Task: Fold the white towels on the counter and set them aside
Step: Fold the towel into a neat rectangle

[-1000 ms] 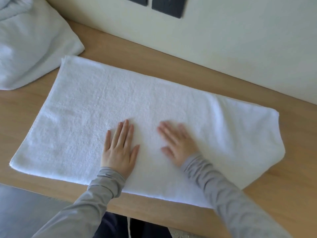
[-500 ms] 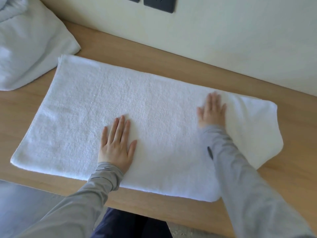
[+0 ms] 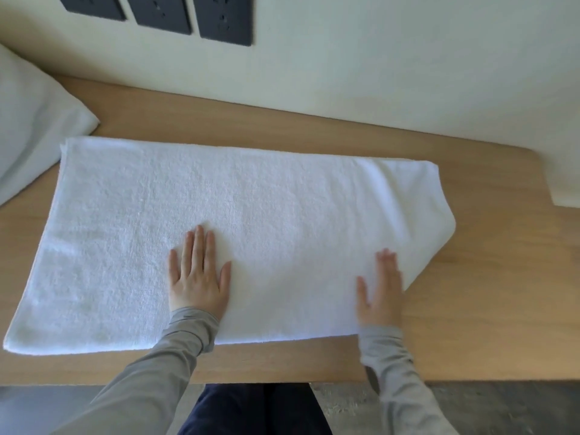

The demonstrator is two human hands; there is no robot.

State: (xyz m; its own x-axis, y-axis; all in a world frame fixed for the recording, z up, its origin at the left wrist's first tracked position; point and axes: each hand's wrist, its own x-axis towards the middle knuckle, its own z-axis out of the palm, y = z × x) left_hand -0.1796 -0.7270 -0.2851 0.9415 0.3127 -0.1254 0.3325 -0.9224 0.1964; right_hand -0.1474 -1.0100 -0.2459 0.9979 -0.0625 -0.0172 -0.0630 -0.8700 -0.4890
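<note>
Nearest, two grey sleeves (image 3: 175, 350) reach in over the front edge of the table (image 3: 282, 359). The left hand (image 3: 197, 277) lies palm down on the towel (image 3: 235, 196), a little left of its middle, fingers (image 3: 199, 243) straight, close together and holding nothing. The right hand (image 3: 379, 293) is also flat on the cloth, close to the near right corner. Its fingers (image 3: 384, 262) are straight and empty, though blurred. The towel lies spread flat in one long rectangle across the table, its long axis running left to right, so it stretches away from both hands to either side. Its right end is uneven, the near corner cut off on a slant. The right hand is nearer that end, and the left end is well apart from the left hand. My guess is that the next fold brings one short end over the other, so the right hand is better placed to start. Farther left, a heap (image 3: 34, 120) of white cloth, likely more towels, sits just beside the far left corner. On the wall (image 3: 376, 58) behind are dark sockets (image 3: 160, 11). No writing or brand can be read anywhere.
</note>
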